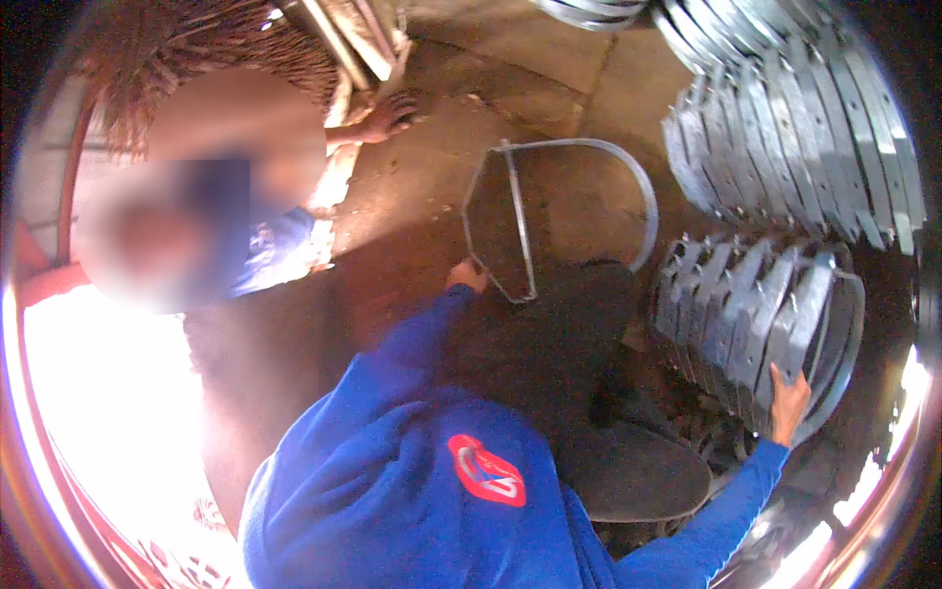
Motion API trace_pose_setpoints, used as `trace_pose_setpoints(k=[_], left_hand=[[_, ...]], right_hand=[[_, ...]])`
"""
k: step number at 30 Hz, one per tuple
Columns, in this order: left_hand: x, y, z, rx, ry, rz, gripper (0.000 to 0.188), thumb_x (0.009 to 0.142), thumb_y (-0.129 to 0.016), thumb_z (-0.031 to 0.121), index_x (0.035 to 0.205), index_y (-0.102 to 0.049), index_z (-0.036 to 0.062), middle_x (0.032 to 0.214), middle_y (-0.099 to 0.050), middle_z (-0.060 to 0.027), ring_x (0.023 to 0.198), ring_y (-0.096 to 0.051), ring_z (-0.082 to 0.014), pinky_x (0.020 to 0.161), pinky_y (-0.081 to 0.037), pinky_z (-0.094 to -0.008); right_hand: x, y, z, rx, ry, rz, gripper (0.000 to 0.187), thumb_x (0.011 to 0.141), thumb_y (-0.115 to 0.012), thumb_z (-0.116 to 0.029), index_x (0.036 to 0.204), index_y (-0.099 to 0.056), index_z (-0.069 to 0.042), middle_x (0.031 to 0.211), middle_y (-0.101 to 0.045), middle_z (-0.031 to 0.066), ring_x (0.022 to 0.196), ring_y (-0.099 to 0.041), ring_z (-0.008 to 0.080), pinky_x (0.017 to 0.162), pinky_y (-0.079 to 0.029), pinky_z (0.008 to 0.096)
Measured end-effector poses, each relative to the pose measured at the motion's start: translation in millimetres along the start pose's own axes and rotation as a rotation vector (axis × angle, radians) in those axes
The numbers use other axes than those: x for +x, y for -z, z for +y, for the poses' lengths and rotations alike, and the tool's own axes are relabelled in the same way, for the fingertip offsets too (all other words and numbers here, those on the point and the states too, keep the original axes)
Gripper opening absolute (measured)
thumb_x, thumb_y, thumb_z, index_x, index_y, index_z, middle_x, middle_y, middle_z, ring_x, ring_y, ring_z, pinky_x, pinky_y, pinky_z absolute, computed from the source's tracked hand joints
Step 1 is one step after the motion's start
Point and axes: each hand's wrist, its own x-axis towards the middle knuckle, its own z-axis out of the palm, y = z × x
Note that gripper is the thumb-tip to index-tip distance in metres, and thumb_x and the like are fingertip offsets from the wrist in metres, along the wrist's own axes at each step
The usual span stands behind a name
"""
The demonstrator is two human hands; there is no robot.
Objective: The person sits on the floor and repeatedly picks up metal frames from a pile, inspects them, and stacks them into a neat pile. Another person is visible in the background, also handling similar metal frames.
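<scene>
A bent metal strip frame [519, 216], rounded on its far right side and crossed by a straight bar, stands out over the brown floor. My left hand [468, 276] is closed on its near left edge. Over on the right, my right hand [789, 401] grips the near end of a flat metal strip at the front of a stack of similar curved frames [731, 299]. Its thumb side presses on the strip, and part of the fingers is hidden behind the metal. Both arms wear blue sleeves.
Behind the near stack rises a larger stack of curved metal strips [785, 137], with more strips [599, 10] at the top edge. At the left is another person, whose hand [391, 116] rests near wooden boards [358, 44]. Below me is a dark rounded surface [638, 476].
</scene>
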Motion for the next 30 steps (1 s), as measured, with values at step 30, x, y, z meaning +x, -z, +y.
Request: trace_pose_setpoints(k=[30], left_hand=[[110,-15,18,-1.051,0.148,0.348,0.058,0.071,-0.073,0.037,0.097,-0.054,-0.0108,0.089,-0.064,-0.0248,0.076,-0.065,-0.0338,0.070,-0.050,-0.0423]], right_hand=[[-45,-4,-78,0.108,0.092,0.635,0.033,0.092,-0.058,-0.022,0.115,-0.054,0.002,0.115,-0.058,0.0162,0.093,-0.063,0.0286,0.078,-0.053,0.0370]])
